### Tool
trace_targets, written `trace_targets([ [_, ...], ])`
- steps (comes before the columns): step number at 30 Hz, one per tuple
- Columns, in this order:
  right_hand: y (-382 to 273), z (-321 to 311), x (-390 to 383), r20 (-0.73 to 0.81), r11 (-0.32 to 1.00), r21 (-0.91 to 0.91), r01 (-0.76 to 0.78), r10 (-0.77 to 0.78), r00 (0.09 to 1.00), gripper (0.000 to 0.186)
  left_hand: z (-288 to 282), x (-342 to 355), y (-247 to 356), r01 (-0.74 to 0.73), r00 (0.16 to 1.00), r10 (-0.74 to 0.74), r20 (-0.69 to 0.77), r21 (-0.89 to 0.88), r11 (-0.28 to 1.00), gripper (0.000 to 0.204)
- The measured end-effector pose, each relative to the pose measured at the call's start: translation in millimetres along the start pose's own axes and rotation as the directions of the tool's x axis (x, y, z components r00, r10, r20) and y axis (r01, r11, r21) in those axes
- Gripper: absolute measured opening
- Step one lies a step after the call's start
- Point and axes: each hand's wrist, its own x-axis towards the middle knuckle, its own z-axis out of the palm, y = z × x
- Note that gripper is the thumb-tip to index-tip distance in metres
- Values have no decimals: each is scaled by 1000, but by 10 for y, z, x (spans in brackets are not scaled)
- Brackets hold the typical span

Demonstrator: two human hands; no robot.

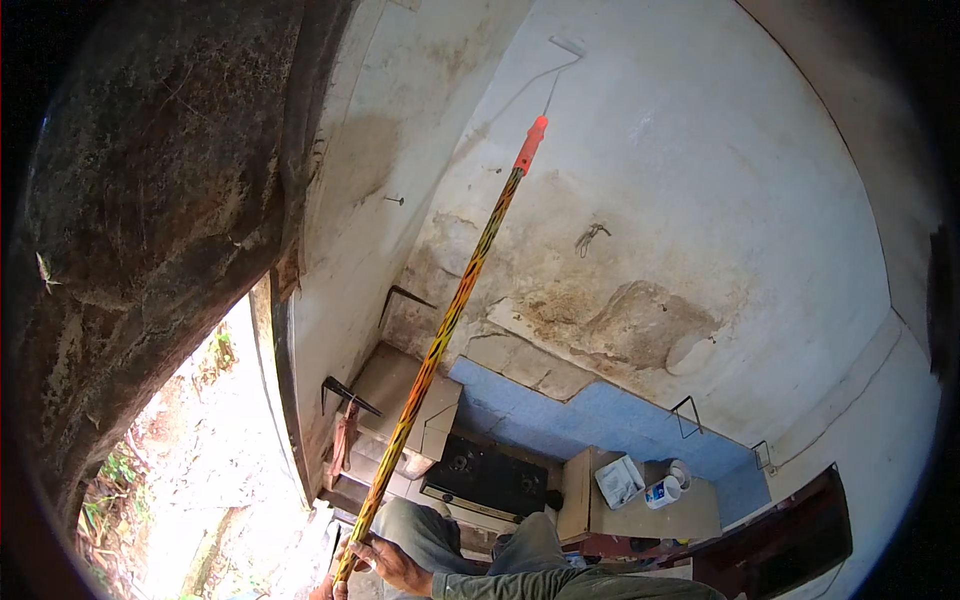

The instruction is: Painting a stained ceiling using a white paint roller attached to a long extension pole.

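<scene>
A long paint roller pole, patterned in yellow, orange and black, slants up and to the right across the view. Its upper end fits into an orange roller handle. A thin wire frame leads from there to the white roller, which is at the upper part of the whitish wall. My right hand, in a green sleeve, is closed around the pole near the lower edge. Just below it, my left hand also grips the pole. The lower edge cuts off most of this hand.
Stained, peeling patches mark the wall. Below stand a black gas stove and a counter holding white containers. Metal brackets jut from the left wall. A bright doorway and a dark, rough surface lie left.
</scene>
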Motion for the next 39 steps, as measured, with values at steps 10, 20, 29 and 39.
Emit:
trace_targets([
  [10,-1109,-189,53,-175,925,81,372,-354,919,42,-525,502,1847,-157,985,166,52,-155,975,35],
  [20,-2062,-505,40,-298,757,8,653,-622,724,39,-535,762,2736,-319,947,322,-9,-178,931,45],
  [29,-1502,-613,103,-250,872,-63,485,-484,839,44,-292,199,1595,-330,940,329,-88,-2,944,34],
  [39,-530,-432,-43,-112,950,-208,233,-260,959,39,88,-303,116,-243,967,254,-8,256,936,31],
])
